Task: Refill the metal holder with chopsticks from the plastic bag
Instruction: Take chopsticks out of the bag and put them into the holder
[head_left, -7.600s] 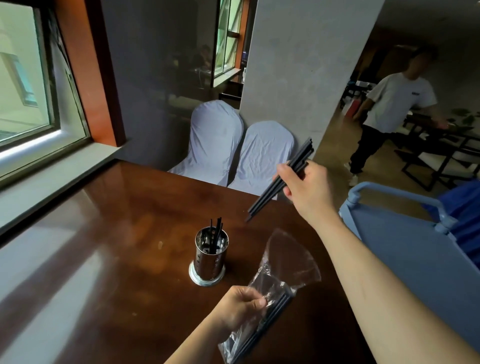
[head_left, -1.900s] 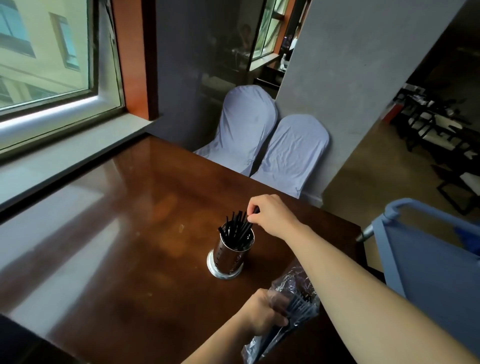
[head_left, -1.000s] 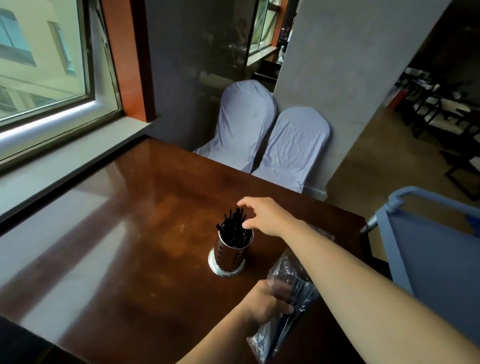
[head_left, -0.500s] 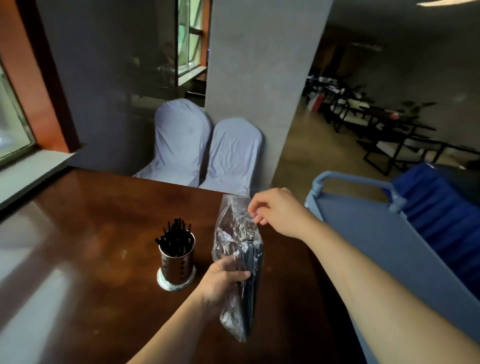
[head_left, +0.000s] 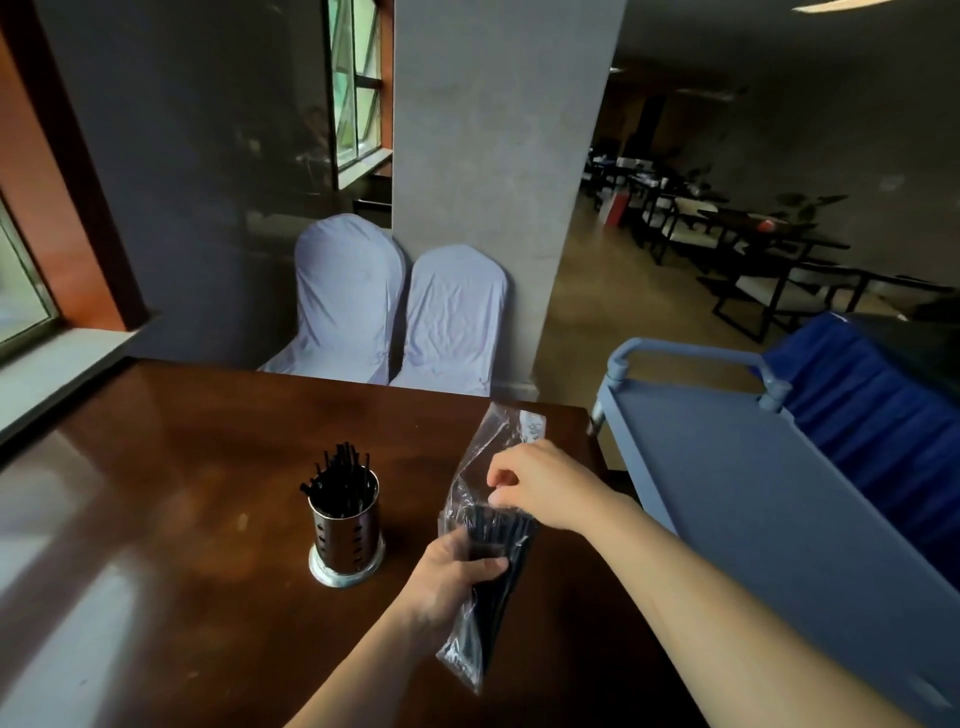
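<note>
The metal holder (head_left: 345, 540) stands on the dark wooden table (head_left: 171, 467), packed with black chopsticks (head_left: 340, 478) that stick up from its rim. To its right my left hand (head_left: 452, 577) grips the middle of a clear plastic bag (head_left: 485, 639) that holds more black chopsticks. The bag is held nearly upright above the table. My right hand (head_left: 540, 486) is at the bag's upper part, fingers curled and pinching the plastic near the chopstick tips. Whether it also holds a chopstick I cannot tell.
A blue cart (head_left: 769, 499) with a rounded rail stands close to the table's right edge. Two cloth-covered chairs (head_left: 395, 317) lean against the pillar beyond the far edge. A window sill (head_left: 47, 364) runs along the left. Dark tables and chairs fill the room at the back right.
My right hand left the full holder and came over to the bag. My left hand raised the bag from the table to nearly upright. The right hand has since dropped lower on the bag.
</note>
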